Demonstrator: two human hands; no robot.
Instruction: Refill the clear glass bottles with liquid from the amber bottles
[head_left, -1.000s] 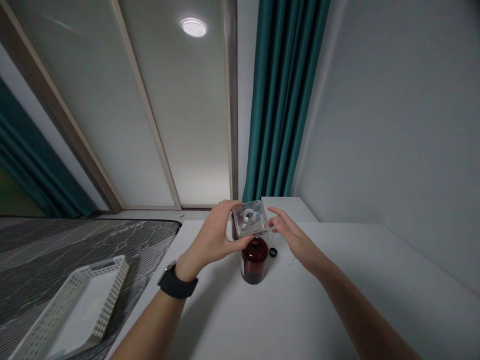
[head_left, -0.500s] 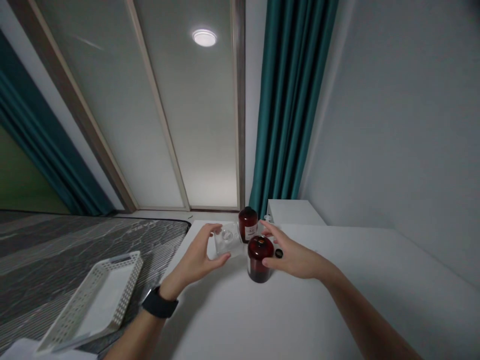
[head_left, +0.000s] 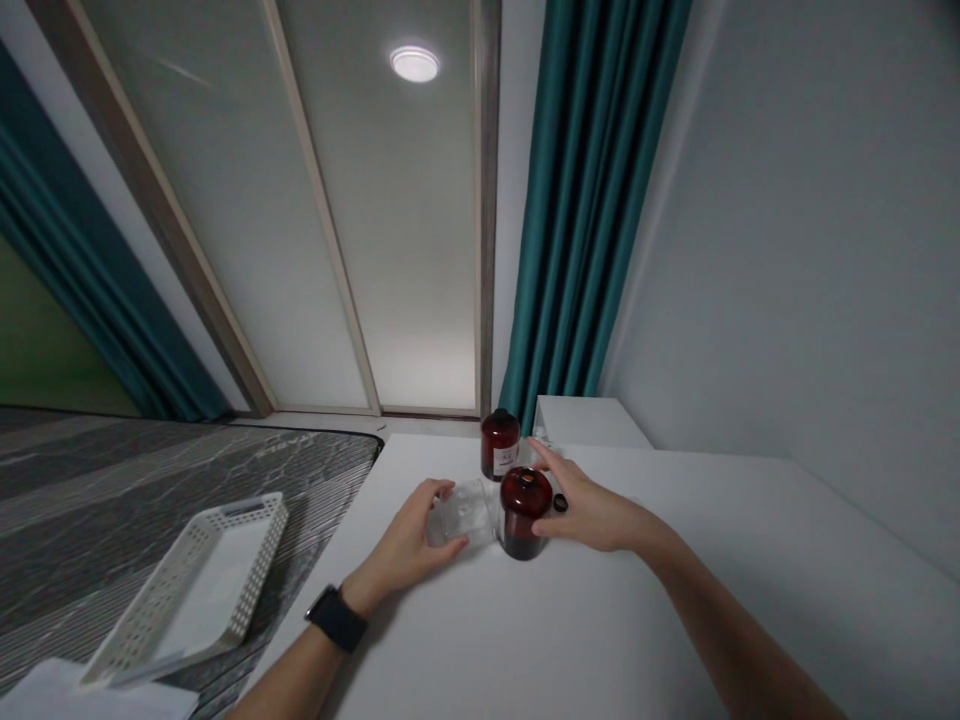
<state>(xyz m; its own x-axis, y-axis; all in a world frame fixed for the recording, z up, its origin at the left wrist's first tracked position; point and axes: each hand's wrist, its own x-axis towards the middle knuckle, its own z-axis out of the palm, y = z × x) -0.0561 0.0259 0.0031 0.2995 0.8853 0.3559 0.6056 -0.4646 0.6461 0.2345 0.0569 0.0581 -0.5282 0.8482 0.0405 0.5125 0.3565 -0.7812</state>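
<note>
My left hand [head_left: 401, 545] is closed around a clear jar [head_left: 471, 512], which lies tipped on its side low over the white table [head_left: 480, 640]. The jar's right end is close beside a dark red-brown bottle [head_left: 519, 530]; whether they touch I cannot tell. My right hand [head_left: 596, 512] grips this bottle from the right, thumb on its near side and fingers reaching behind. The bottle stands upright, its top uncapped. A small black cap [head_left: 559, 503] shows by the right palm. Behind stands a second red-brown bottle [head_left: 499, 440] with a white label and black cap.
A white perforated basket [head_left: 191, 590] sits to the left over a grey patterned surface [head_left: 82, 510], with white paper [head_left: 97, 695] at its near end. A white box-like cabinet [head_left: 589, 420] stands beyond the table's far edge. A teal curtain [head_left: 592, 200] hangs behind.
My left hand has brought the clear jar lower and to the right, closer to the front bottle, and the jar has turned onto its side. My right hand stays at the bottle.
</note>
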